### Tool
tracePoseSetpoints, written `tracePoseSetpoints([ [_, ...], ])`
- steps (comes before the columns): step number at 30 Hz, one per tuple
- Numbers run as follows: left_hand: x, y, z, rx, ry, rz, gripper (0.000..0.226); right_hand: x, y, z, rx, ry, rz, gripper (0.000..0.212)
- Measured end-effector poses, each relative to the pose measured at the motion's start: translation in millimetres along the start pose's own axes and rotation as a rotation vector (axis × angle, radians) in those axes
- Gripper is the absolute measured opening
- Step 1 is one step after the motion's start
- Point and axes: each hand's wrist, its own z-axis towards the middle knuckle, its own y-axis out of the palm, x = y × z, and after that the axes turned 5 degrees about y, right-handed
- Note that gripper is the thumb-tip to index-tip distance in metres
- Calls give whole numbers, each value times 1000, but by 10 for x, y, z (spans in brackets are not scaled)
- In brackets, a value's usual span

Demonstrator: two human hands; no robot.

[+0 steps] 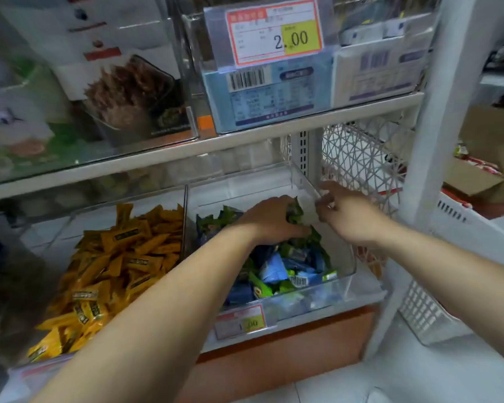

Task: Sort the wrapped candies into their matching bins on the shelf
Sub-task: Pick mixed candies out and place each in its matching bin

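Green wrappers bunched in the left hand: grips a clump of green candies deep in the clear bin, fingers curled over it, crinkled ends poking up and to the right past the knuckles. Holds the right hand just beside, at the bin's right wall, fingertips drawn together; cannot tell whether pinching the wall's edge, a pale wrapper, or nothing. Below and toward the front, more green mixed among blue candies, nearer the left hand than the right. Small, glossy, pillow-shaped, long axes lying every way; likely slippery in a loose handful. Across the divider to the left, well apart, yellow candies alone.
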Motion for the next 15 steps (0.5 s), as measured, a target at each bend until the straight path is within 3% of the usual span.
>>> tracePoseSetpoints([
  [3,-36,210,243,-65,7,-24,102,46,39,33,19,-38,-4,43],
  [6,-82,282,445,-180,-81,199,130,47,59,66,30,-34,22,44],
  [12,-213,252,569,-276,-164,266,124,68,37,62,17,-52,44,43],
  [15,-279,200,530,-269,-79,177,75,62,36,57,15,-55,35,46],
])
